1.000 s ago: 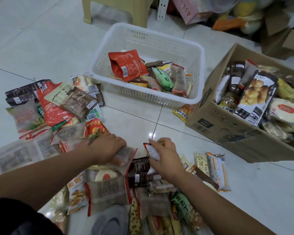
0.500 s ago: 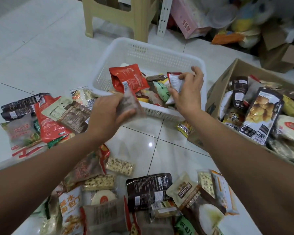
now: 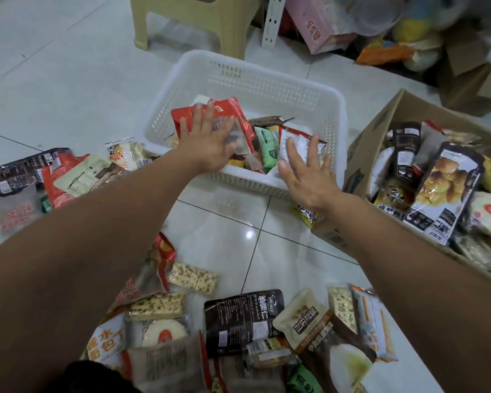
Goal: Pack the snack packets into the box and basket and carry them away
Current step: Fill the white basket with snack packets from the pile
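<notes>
A white plastic basket [image 3: 270,80] stands on the tiled floor and holds several snack packets, among them a big red pouch [image 3: 230,109]. My left hand [image 3: 207,140] hovers over the basket's near left side with fingers spread; a small clear packet [image 3: 240,137] lies just under its fingertips. My right hand [image 3: 306,171] is spread above the near rim, with a small red-edged white packet [image 3: 296,143] just beyond its fingers. To the right, a cardboard box [image 3: 360,154] is full of packets. Many loose packets [image 3: 244,319] lie on the floor close to me.
More packets [image 3: 68,177] are heaped on the floor left of the basket. A beige plastic stool [image 3: 193,26] stands behind the basket. Cartons, a pink box [image 3: 321,26] and bags crowd the back right. Bare tiles lie between basket and near pile.
Both hands carried a small packet each from the floor pile to the basket. Their fingers have spread and the packets now lie in the basket.
</notes>
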